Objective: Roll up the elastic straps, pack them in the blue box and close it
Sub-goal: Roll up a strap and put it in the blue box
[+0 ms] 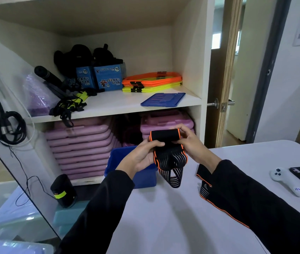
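My left hand [141, 154] and right hand [187, 142] pinch the black orange-edged elastic strap [165, 143]; its roll lies crosswise, tail hanging toward the open blue plastic box [119, 160] below.

You are looking through one wide-angle camera worn on your head, aimed forward and down over the white table [182, 217] toward the open shelf unit [119, 101]. Your left hand [141, 154] and right hand [189, 142] sit close, mid-frame, with lines bowing at the edges
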`<state>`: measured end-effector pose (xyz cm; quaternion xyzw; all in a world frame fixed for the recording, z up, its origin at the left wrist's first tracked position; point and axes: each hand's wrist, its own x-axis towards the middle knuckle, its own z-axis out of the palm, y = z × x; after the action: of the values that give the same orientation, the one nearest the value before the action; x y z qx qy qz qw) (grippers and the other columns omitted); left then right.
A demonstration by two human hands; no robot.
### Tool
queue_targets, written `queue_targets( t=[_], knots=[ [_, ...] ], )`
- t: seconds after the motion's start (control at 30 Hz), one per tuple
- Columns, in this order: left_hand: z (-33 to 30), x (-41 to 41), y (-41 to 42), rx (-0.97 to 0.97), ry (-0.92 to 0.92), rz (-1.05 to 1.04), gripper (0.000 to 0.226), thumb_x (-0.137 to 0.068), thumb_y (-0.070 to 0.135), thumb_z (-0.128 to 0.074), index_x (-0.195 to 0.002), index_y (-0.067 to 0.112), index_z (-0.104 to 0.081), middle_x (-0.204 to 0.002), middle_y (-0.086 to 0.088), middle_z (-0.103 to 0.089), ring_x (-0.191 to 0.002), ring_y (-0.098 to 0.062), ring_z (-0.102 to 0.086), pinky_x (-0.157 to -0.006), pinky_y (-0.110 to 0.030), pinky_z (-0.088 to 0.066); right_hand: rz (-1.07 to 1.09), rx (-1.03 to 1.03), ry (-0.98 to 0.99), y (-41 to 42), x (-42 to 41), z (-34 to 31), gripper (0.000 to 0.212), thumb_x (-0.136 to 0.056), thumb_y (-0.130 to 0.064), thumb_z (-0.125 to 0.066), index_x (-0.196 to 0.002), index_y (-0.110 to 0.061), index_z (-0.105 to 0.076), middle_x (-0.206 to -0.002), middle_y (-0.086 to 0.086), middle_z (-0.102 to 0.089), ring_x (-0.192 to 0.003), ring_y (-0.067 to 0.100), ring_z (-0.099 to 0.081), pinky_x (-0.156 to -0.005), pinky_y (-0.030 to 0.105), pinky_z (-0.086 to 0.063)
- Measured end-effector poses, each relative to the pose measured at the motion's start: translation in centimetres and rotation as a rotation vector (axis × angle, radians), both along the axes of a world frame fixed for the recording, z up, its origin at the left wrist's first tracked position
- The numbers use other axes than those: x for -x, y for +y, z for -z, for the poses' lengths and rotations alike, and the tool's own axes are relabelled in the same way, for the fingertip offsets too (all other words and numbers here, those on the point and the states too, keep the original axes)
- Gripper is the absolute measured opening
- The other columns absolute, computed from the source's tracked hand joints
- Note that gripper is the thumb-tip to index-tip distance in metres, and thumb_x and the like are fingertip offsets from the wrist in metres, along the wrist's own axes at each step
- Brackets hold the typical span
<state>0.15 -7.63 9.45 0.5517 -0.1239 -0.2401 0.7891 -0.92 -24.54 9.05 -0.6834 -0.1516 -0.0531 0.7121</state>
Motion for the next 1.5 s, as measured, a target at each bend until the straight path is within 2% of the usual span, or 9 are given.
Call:
queue_targets(
  t=[0.13, 0.33, 0.4, 0.5, 0.63, 0.77, 0.87, 1.0, 1.5],
  knots=[
    [-0.2, -0.2, 0.1, 0.031, 0.029, 0.067, 0.030, -0.086, 0.025, -0.058, -0.112, 0.011, -0.061, -0.103, -0.012, -0.070, -0.089, -0.023, -0.071, -0.083, -0.038, -0.057, 0.008, 0.005, 0.011, 0.0, 0.1, 0.4, 0.040, -0.084, 0.018, -0.045, -0.084, -0.019, -0.059, -0.101, -0.005, -0.057, -0.086, 0.016, -0.059, -0.061, 0.019, -0.053],
    [0.1, -0.4, 0.2, -0.009, -0.028, -0.049, 0.020, -0.089, 0.000, -0.052, -0.103, 0.012, -0.059, -0.085, -0.005, -0.072, -0.071, -0.014, -0.072, -0.064, -0.027, -0.059, 0.006, 0.002, 0.070, 0.2, 0.5, -0.1, 0.042, -0.087, 0.018, -0.032, -0.081, -0.011, -0.061, -0.067, -0.011, -0.060, -0.046, -0.005, -0.054, -0.046, 0.009, -0.043],
    [0.1, -0.3, 0.2, -0.023, -0.032, -0.061, 0.024, -0.088, -0.002, -0.051, -0.108, 0.009, -0.058, -0.087, -0.006, -0.072, -0.071, -0.015, -0.072, -0.064, -0.027, -0.059, 0.009, 0.020, 0.106, 0.2, 0.5, -0.2, 0.040, -0.090, 0.010, -0.031, -0.082, -0.014, -0.063, -0.057, -0.017, -0.062, -0.050, -0.003, -0.055, -0.050, 0.012, -0.045],
    [0.1, -0.2, 0.2, -0.034, -0.028, -0.092, 0.037, -0.088, -0.003, -0.052, -0.123, 0.004, -0.051, -0.099, -0.010, -0.066, -0.081, -0.018, -0.069, -0.068, -0.028, -0.060, 0.033, 0.009, 0.142, 0.3, 0.4, -0.2, 0.040, -0.094, -0.004, -0.031, -0.090, -0.022, -0.066, -0.083, -0.010, -0.067, -0.075, 0.005, -0.061, -0.061, 0.020, -0.049],
    [0.2, -0.2, 0.1, -0.008, -0.033, -0.121, 0.050, -0.084, -0.008, -0.054, -0.131, 0.005, -0.044, -0.113, -0.013, -0.061, -0.093, -0.022, -0.064, -0.072, -0.031, -0.059, 0.022, -0.073, 0.229, 0.4, 0.3, 0.0, 0.033, -0.099, -0.017, -0.030, -0.111, -0.028, -0.058, -0.073, -0.010, -0.060, -0.046, -0.001, -0.049, -0.058, 0.021, -0.043],
    [0.1, -0.1, 0.0, -0.001, -0.046, -0.146, 0.055, -0.083, -0.011, -0.054, -0.129, 0.016, -0.045, -0.116, -0.011, -0.057, -0.093, -0.020, -0.063, -0.070, -0.028, -0.058, -0.049, -0.043, 0.246, 0.1, 0.5, 0.5, 0.029, -0.097, -0.041, -0.035, -0.102, -0.030, -0.061, -0.076, -0.012, -0.068, -0.063, 0.000, -0.062, -0.063, 0.020, -0.048],
    [0.3, -0.1, 0.1, 0.013, -0.052, -0.145, 0.057, -0.083, -0.011, -0.054, -0.131, 0.018, -0.043, -0.119, -0.010, -0.056, -0.096, -0.020, -0.062, -0.070, -0.027, -0.058, -0.099, 0.001, 0.252, -0.3, 0.8, 0.5, 0.020, -0.092, -0.033, -0.051, -0.112, -0.034, -0.055, -0.092, -0.005, -0.065, -0.074, 0.011, -0.063, -0.063, 0.027, -0.051],
    [0.6, -0.2, 0.1, 0.035, -0.036, -0.149, 0.058, -0.083, -0.012, -0.052, -0.132, 0.018, -0.042, -0.122, -0.013, -0.055, -0.094, -0.020, -0.063, -0.070, -0.025, -0.059, -0.151, 0.097, 0.285, -0.4, 0.9, 0.6, 0.051, -0.090, -0.018, -0.057, -0.130, -0.041, -0.039, -0.101, 0.005, -0.061, -0.085, 0.025, -0.058, -0.057, 0.029, -0.054],
    [1.2, -0.5, 0.0, -0.012, -0.013, -0.122, 0.060, -0.086, -0.011, -0.049, -0.131, 0.029, -0.042, -0.107, -0.007, -0.064, -0.089, -0.022, -0.066, -0.077, -0.038, -0.056, -0.096, -0.058, 0.281, 0.2, 0.3, 1.2, 0.045, -0.086, 0.004, -0.048, -0.102, -0.037, -0.052, -0.076, 0.001, -0.060, -0.054, 0.010, -0.057, -0.048, 0.020, -0.050]
  ],
)
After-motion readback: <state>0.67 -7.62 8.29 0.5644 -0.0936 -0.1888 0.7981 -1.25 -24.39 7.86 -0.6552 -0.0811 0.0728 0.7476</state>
